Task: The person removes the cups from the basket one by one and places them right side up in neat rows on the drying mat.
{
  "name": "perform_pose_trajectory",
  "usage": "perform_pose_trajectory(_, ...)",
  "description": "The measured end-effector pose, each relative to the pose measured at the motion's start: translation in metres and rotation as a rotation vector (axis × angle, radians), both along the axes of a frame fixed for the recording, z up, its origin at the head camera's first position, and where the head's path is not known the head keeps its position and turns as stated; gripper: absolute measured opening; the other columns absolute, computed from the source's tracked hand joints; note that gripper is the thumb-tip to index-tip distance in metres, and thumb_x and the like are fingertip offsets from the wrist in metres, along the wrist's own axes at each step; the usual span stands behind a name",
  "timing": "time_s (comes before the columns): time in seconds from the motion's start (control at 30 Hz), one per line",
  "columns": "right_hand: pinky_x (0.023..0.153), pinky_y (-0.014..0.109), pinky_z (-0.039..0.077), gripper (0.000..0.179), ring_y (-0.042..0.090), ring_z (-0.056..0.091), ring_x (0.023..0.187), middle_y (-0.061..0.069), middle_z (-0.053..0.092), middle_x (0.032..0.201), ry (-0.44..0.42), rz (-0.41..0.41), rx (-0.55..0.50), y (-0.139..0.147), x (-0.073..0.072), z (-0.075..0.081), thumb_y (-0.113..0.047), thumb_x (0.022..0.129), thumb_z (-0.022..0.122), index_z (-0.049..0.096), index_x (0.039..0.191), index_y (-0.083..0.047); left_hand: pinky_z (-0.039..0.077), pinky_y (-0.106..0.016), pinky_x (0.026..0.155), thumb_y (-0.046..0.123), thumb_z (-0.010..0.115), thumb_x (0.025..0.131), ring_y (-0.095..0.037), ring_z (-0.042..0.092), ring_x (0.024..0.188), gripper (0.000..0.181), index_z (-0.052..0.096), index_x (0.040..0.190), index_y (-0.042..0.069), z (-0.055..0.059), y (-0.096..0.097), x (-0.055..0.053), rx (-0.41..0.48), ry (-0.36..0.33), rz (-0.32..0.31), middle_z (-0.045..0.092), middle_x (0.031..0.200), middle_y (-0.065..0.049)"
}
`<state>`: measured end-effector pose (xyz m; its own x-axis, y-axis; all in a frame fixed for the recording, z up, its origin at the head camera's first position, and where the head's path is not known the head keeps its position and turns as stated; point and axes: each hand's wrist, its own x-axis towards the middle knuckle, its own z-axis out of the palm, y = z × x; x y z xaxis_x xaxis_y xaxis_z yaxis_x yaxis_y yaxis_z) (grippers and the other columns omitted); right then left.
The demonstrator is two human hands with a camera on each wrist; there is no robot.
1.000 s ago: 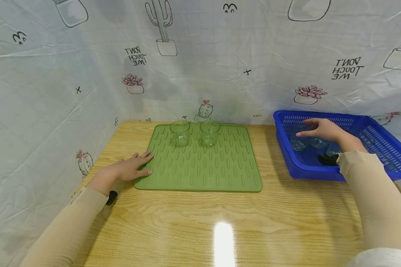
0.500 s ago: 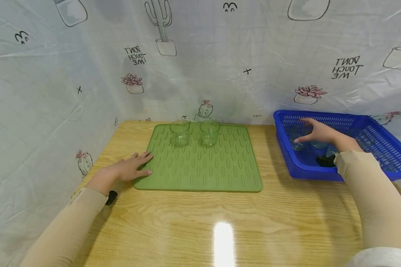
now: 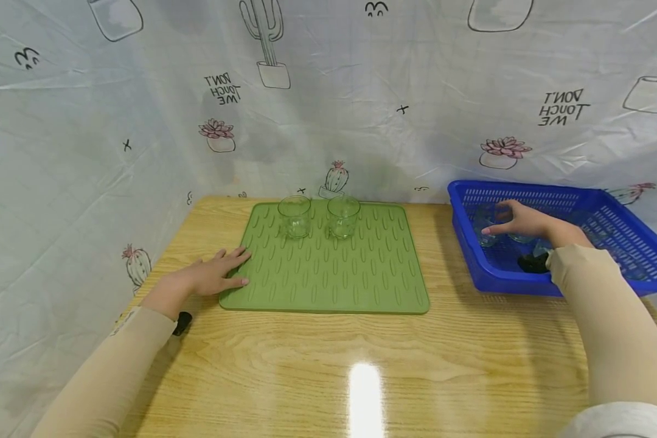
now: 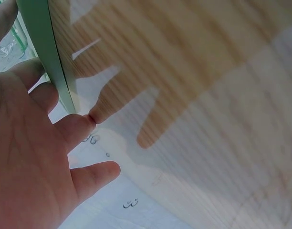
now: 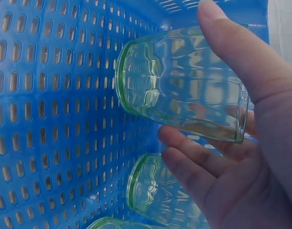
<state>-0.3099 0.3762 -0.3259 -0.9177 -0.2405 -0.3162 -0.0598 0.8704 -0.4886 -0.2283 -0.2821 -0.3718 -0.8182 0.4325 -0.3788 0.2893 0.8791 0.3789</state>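
My left hand (image 3: 210,277) rests with straight, spread fingers on the left edge of the green drying mat (image 3: 334,274). Two clear glasses (image 3: 295,219) stand side by side along the mat's back part. Inside the blue basket (image 3: 471,261), my right hand (image 3: 522,220) has its thumb on one side of a clear glass (image 5: 184,81) and its fingers curled round the other. In the right wrist view that glass is against the perforated basket floor, and part of the fingers is hidden behind it. Another glass (image 5: 160,186) is close beside it.
Several more glasses (image 3: 629,264) lie in the basket's right part, partly hidden by the arm. A black object (image 3: 533,263) shows near my right wrist, and another black piece (image 3: 183,323) by the left cuff. A printed plastic sheet (image 3: 405,140) borders the wooden table (image 3: 285,365).
My right hand has lowered slightly into the basket, and its fingers have closed in round a glass. The left hand and the two glasses on the mat stay in place.
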Motion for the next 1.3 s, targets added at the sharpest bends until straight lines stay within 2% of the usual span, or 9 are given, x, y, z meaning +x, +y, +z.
perform_pose_trajectory(0.4,0.102,0.072,0.038,0.097,0.063,0.036,0.131,0.046,0.031,0.147,0.092,-0.013,-0.001,-0.003,0.009,0.003,-0.041,0.098,0.071,0.019,0.152,0.02,0.0,-0.084,0.106,0.047,0.053,0.107,-0.055,-0.002,0.15,0.081,0.017,0.165,0.004,-0.006,-0.001,0.003,-0.005,0.022,-0.007,0.003,0.169,-0.023)
perform_pose_trajectory(0.63,0.106,0.075,0.03,0.097,0.059,0.028,0.139,0.039,0.027,0.155,0.099,-0.056,-0.134,0.0,0.011,0.008,-0.039,0.1,0.069,0.009,0.16,0.01,0.001,-0.084,0.106,0.047,0.053,0.107,-0.056,-0.002,0.149,0.081,0.017,0.164,0.003,-0.005,-0.001,0.003,-0.001,0.021,-0.014,0.003,0.169,-0.025)
perform_pose_trajectory(0.97,0.107,0.072,0.031,0.098,0.056,0.029,0.141,0.035,0.027,0.158,0.115,-0.062,-0.246,-0.003,0.011,0.019,-0.031,0.102,0.069,0.001,0.163,0.003,-0.002,-0.084,0.106,0.047,0.054,0.106,-0.056,-0.004,0.149,0.082,0.017,0.165,0.003,-0.003,0.001,0.001,0.022,0.005,0.005,0.002,0.169,-0.024)
perform_pose_trajectory(1.1,0.107,0.072,0.031,0.095,0.055,0.029,0.141,0.035,0.028,0.158,0.13,-0.045,-0.263,-0.004,0.013,0.024,-0.028,0.102,0.068,0.002,0.164,0.002,-0.002,-0.083,0.106,0.049,0.054,0.106,-0.056,-0.005,0.149,0.083,0.016,0.165,0.004,-0.004,0.0,0.0,0.026,-0.003,0.009,0.002,0.169,-0.023)
perform_pose_trajectory(1.3,0.108,0.069,0.032,0.088,0.05,0.037,0.137,0.033,0.031,0.156,0.146,-0.038,-0.309,-0.007,0.018,0.031,-0.024,0.103,0.066,0.008,0.164,-0.001,-0.002,-0.083,0.106,0.05,0.054,0.105,-0.055,-0.006,0.149,0.084,0.016,0.165,0.005,-0.006,0.0,0.0,0.025,0.004,0.009,0.001,0.169,-0.023)
